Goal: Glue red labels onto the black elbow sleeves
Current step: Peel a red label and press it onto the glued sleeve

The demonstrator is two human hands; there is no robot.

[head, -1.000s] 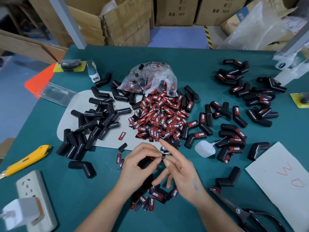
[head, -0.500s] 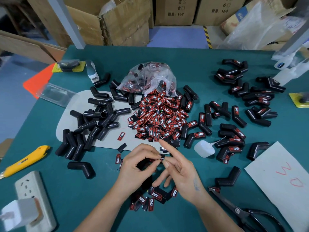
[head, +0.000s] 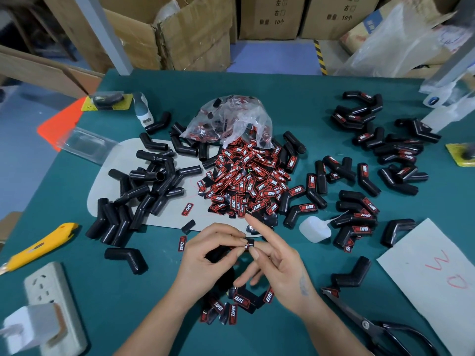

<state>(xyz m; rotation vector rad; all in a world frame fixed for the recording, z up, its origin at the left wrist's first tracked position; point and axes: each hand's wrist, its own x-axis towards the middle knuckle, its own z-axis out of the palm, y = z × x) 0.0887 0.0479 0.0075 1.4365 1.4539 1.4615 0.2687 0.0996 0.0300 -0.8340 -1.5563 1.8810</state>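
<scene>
Both hands meet at the table's near middle around one small red-and-black label (head: 249, 244). My left hand (head: 208, 255) pinches its left end with thumb and fingertips. My right hand (head: 276, 263) holds its right end between thumb and middle finger, index finger raised straight. A big heap of red labels (head: 246, 181) spills from a clear bag (head: 228, 119) just beyond. Plain black elbow sleeves (head: 144, 186) lie piled at the left, labelled sleeves (head: 359, 209) at the right. A small white glue bottle (head: 314, 228) lies right of my hands.
A few labels (head: 231, 307) lie under my wrists. Black scissors (head: 380, 327) sit at the near right by a white sheet (head: 437, 273). A yellow utility knife (head: 41, 246) and a power strip (head: 51, 304) are at the near left. Cardboard boxes (head: 180, 34) stand behind the table.
Both hands stay together on the small label, with only slight finger shifts. Nothing on the table has moved.
</scene>
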